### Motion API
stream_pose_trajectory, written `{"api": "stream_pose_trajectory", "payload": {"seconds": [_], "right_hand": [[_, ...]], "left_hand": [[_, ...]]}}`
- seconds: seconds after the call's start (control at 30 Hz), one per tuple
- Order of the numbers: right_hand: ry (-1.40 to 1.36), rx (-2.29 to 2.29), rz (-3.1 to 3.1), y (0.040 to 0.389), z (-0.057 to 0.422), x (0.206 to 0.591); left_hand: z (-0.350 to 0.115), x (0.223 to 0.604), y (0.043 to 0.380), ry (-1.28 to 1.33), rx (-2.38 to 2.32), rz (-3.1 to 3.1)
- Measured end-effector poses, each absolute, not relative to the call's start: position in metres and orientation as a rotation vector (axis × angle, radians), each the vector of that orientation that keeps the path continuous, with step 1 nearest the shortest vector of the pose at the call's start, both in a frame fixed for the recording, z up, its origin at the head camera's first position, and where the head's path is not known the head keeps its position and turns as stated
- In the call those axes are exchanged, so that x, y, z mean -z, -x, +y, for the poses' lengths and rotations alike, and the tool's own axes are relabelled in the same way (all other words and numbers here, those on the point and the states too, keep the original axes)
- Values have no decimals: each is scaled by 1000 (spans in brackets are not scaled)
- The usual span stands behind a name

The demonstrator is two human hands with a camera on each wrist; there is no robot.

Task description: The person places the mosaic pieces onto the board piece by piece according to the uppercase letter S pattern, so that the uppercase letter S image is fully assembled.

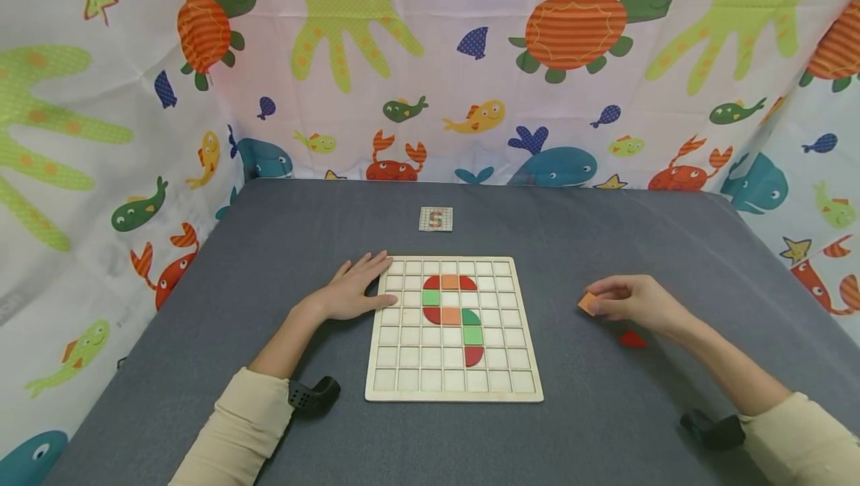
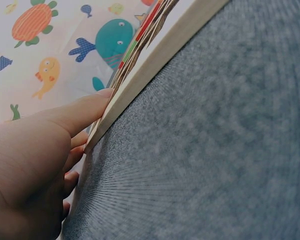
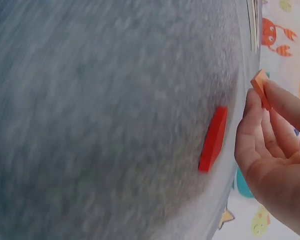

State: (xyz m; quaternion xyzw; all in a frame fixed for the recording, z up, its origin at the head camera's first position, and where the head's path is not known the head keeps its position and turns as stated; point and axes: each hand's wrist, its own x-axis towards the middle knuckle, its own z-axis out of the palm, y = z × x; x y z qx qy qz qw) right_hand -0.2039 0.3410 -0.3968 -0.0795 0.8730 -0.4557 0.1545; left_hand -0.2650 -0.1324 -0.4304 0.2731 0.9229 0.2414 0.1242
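Note:
A pale wooden grid board [image 1: 390, 380] lies on the table with red, orange and green tiles set in several of its cells, forming a curving path. My left hand [image 1: 354, 288] rests at the board's upper left edge, fingers extended and the thumb on its rim. In the left wrist view the thumb [image 2: 87, 111] touches the board's side [image 2: 155, 65]. To the right of the board, my right hand [image 1: 638, 303] pinches an orange square tile [image 1: 587, 303] between thumb and fingertips. Below that hand a red rounded tile [image 1: 632, 340] lies on the cloth.
A small card [image 1: 436, 219] with a gridded S pattern lies behind the board. Grey cloth [image 1: 302, 217] covers the table. A curtain printed with sea animals [image 1: 443, 45] hangs along the back and sides. Dark bands with cameras [image 1: 314, 394] sit on both wrists.

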Motion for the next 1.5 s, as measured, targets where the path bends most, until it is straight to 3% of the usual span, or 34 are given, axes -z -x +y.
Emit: {"api": "stream_pose_trajectory", "payload": {"seconds": [1.5], "right_hand": [[561,1286,2334,216,212,398]], "left_hand": [[-133,431,266,-798,-700,2683]]}}
